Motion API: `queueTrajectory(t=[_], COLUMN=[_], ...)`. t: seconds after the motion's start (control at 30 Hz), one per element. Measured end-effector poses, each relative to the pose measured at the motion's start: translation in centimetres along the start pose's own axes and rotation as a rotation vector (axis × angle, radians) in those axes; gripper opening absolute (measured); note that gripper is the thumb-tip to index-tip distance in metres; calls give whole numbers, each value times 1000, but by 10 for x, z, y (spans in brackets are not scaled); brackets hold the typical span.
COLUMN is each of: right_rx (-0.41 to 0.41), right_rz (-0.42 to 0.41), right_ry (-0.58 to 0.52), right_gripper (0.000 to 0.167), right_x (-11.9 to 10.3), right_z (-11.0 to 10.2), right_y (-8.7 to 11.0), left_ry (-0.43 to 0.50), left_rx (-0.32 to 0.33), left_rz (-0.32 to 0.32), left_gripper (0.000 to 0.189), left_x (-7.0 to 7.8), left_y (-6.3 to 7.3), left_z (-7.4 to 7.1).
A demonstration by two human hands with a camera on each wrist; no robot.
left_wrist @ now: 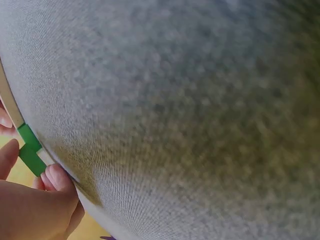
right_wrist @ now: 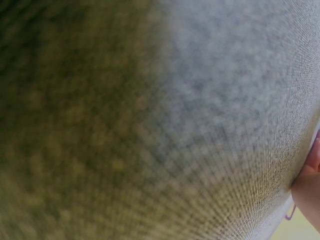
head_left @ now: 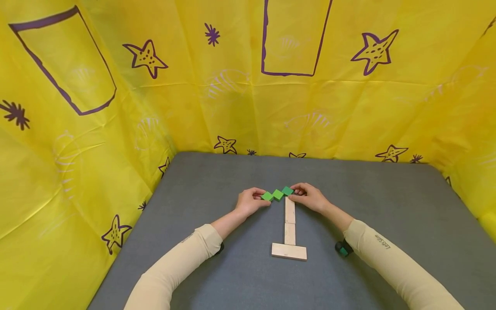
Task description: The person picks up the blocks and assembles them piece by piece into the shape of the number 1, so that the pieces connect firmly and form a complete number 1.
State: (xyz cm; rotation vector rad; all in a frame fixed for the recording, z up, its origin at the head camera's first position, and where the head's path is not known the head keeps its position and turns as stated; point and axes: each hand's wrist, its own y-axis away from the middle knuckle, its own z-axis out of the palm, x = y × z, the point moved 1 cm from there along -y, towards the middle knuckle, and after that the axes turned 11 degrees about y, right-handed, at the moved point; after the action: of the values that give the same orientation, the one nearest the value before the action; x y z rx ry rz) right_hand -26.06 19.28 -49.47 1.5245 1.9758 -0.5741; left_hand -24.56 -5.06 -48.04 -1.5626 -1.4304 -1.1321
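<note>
Three green blocks form a stepped row, corner to corner, in the middle of the table in the head view. My left hand (head_left: pixel 249 201) pinches the leftmost light green block (head_left: pixel 267 196) between thumb and fingers. Another light green block (head_left: pixel 277 195) sits in the middle of the row. At the right end, the thumb and fingers of my right hand (head_left: pixel 311 198) pinch a darker green block (head_left: pixel 287 190). Below that block, a pale wooden plank (head_left: pixel 290 211) runs toward me, its far end by the right thumb. In the left wrist view, the left hand (left_wrist: pixel 40 207) grips a green block (left_wrist: pixel 33 160).
A second wooden plank (head_left: pixel 289 234) continues the line, and a crosswise plank (head_left: pixel 289 251) lies at its near end. Grey cloth covers the table (head_left: pixel 217 176). Yellow curtains (head_left: pixel 240 112) with purple drawings enclose the back and sides.
</note>
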Motion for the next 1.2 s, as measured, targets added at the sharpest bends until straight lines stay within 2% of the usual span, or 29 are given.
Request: queueTrajectory(t=[0.23, 0.6, 0.93, 1.2], right_rx=[4, -4, -5, -9], right_rz=[-6, 2, 12, 11], right_ry=[-1, -5, 5, 1], right_gripper=[37, 39, 39, 39], right_x=[-1, 0, 0, 0], right_z=[0, 0, 0, 0], right_y=[0, 0, 0, 0], left_ry=[-29, -100, -102, -110], left_rx=[4, 18, 14, 10], left_rz=[91, 56, 92, 95], left_gripper=[35, 37, 38, 38], left_x=[-1, 0, 1, -2], left_y=[0, 0, 0, -1], left_z=[1, 8, 9, 9])
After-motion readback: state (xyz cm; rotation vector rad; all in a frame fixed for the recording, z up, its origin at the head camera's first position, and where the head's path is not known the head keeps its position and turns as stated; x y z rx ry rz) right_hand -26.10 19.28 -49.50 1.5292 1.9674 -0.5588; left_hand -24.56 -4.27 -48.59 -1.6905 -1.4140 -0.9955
